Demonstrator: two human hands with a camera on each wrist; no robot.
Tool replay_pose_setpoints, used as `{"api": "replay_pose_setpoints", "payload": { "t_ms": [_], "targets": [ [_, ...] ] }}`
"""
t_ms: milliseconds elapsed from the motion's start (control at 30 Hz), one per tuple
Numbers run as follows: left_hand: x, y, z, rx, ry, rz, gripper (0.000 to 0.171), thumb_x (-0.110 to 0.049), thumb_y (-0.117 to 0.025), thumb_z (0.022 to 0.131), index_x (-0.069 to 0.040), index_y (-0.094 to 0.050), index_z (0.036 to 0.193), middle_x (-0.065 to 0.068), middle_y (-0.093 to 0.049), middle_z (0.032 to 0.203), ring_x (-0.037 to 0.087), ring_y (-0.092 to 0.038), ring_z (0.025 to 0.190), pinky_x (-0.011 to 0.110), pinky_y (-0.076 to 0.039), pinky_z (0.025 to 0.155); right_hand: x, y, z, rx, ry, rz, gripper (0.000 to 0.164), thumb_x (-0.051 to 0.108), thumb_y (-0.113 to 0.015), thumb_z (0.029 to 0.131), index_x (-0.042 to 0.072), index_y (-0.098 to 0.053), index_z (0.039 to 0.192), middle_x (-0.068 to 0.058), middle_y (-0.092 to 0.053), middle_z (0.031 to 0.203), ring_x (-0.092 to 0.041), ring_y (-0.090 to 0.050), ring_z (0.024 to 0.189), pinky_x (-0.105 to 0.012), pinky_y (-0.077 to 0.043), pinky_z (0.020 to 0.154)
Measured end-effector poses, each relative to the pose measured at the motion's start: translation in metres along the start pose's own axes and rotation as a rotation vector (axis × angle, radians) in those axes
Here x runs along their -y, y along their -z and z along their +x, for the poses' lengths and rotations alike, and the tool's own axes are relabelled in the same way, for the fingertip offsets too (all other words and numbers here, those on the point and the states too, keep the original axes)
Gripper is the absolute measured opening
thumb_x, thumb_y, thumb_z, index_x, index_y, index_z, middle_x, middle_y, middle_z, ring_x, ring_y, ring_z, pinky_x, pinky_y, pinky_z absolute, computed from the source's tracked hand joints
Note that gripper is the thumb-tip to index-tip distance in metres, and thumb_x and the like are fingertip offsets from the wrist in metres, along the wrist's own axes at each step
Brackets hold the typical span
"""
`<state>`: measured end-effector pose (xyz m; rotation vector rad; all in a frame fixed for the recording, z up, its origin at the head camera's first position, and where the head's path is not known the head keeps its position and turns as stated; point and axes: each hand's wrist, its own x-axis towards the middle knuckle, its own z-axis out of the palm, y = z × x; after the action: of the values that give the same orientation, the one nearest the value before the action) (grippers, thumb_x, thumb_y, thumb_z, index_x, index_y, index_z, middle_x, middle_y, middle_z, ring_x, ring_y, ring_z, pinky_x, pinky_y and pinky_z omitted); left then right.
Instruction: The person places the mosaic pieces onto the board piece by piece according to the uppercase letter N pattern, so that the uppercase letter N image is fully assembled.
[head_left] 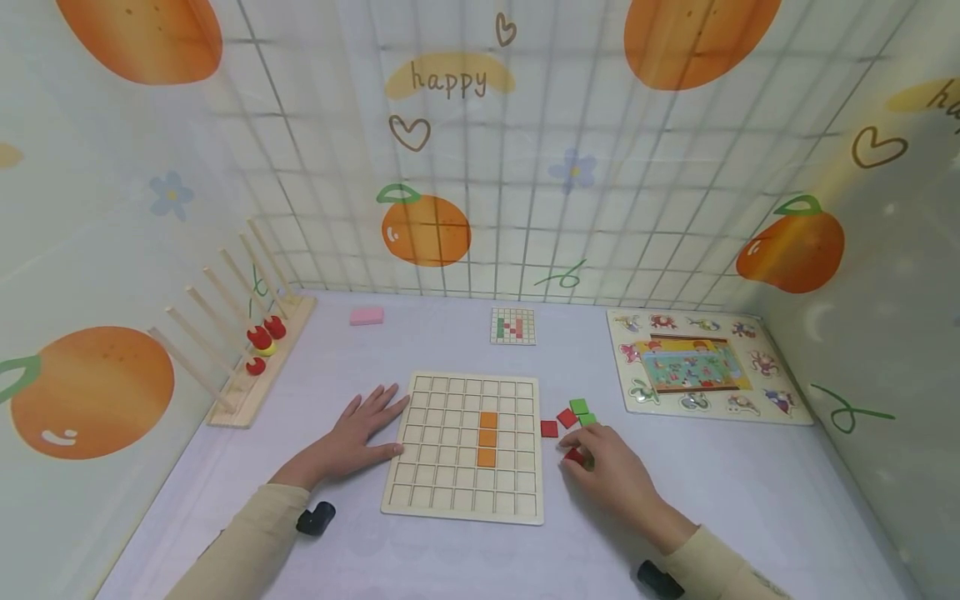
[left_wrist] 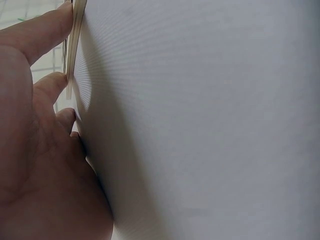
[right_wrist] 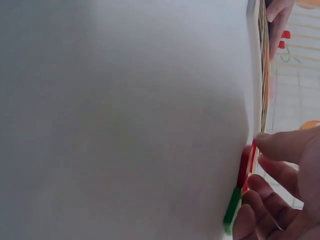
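Note:
The wooden grid board [head_left: 442,492] lies flat between the hands, with three orange square tiles [head_left: 487,438] stacked in one column of its cells. My left hand [head_left: 352,437] rests spread on the table, its thumb and index fingertip at the board's left edge. To the board's right, my right hand [head_left: 618,475] pinches a red square tile [head_left: 574,456] between thumb and fingers, close over the table. Just beyond it lie a red tile [head_left: 549,428], another red one [head_left: 567,418] and two green tiles [head_left: 578,406]. In the right wrist view, the fingers partly hide the red and green tiles [right_wrist: 231,210].
A small pattern card [head_left: 513,326] and a pink block [head_left: 367,316] lie at the back. On the left stands a wooden peg rack [head_left: 251,392] with red and yellow beads. A picture puzzle board [head_left: 630,400] lies back right. Patterned curtains [head_left: 337,167] surround the table.

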<state>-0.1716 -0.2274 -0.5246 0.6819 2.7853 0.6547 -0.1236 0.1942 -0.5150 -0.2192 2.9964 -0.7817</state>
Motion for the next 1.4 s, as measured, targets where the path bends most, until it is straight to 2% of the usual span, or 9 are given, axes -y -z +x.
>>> {"api": "replay_pose_setpoints", "payload": {
  "t_ms": [167,500,733,967,1100,1400],
  "targets": [
    [0.0027,-0.0016,0.0013,0.013,0.007,0.010,0.081,-0.051,-0.064,0.096,-0.017,-0.030,0.162,0.011,-0.015,0.170,0.036,-0.006,0.156,0.059,-0.001,0.124,-0.0081,0.0022,-0.0005,0.021,-0.030,-0.047,0.029,0.027,-0.086,0.082,0.022,-0.075,0.109,0.002,-0.063,0.109,-0.018,-0.054,0.099,-0.038,-0.055,0.087],
    [0.0008,-0.0011,0.0006,0.013,0.007,0.007,0.081,-0.050,-0.065,0.096,-0.017,-0.030,0.162,0.012,-0.016,0.170,0.037,-0.006,0.156,0.061,-0.001,0.123,-0.0061,0.0060,-0.0014,0.029,-0.014,-0.034,0.028,0.023,-0.086,0.082,0.019,-0.076,0.109,0.003,-0.064,0.102,-0.017,-0.053,0.092,-0.034,-0.053,0.079],
    [0.0029,-0.0027,0.0019,0.018,0.012,0.002,0.082,-0.052,-0.064,0.096,-0.020,-0.030,0.162,0.010,-0.015,0.170,0.036,-0.005,0.156,0.060,0.000,0.123,-0.0046,0.0044,-0.0001,0.009,0.022,-0.018,0.030,0.019,-0.087,0.082,0.016,-0.077,0.109,0.003,-0.065,0.102,-0.016,-0.053,0.091,-0.034,-0.053,0.078],
    [0.0041,-0.0035,0.0020,0.018,0.012,0.003,0.082,-0.053,-0.064,0.096,-0.020,-0.029,0.162,0.010,-0.014,0.170,0.036,-0.005,0.156,0.060,0.001,0.123,-0.0040,0.0043,-0.0002,0.024,0.023,-0.027,0.026,0.020,-0.087,0.081,0.025,-0.075,0.104,0.009,-0.060,0.090,-0.013,-0.051,0.087,-0.031,-0.049,0.073],
    [0.0034,-0.0029,0.0017,0.015,0.012,-0.006,0.082,-0.051,-0.065,0.096,-0.019,-0.030,0.162,0.011,-0.015,0.170,0.036,-0.005,0.156,0.060,0.001,0.123,-0.0043,0.0054,-0.0012,0.044,0.034,-0.043,0.028,0.021,-0.087,0.082,0.029,-0.074,0.104,0.012,-0.061,0.088,-0.011,-0.052,0.086,-0.032,-0.052,0.077],
    [0.0029,-0.0031,0.0013,0.014,0.014,-0.013,0.082,-0.052,-0.065,0.095,-0.019,-0.030,0.162,0.010,-0.015,0.170,0.036,-0.005,0.156,0.060,0.001,0.123,-0.0049,0.0070,-0.0001,0.059,0.080,0.022,0.025,0.013,-0.082,0.086,0.028,-0.075,0.105,0.015,-0.066,0.095,-0.009,-0.057,0.089,-0.037,-0.055,0.088]
  ]
}}
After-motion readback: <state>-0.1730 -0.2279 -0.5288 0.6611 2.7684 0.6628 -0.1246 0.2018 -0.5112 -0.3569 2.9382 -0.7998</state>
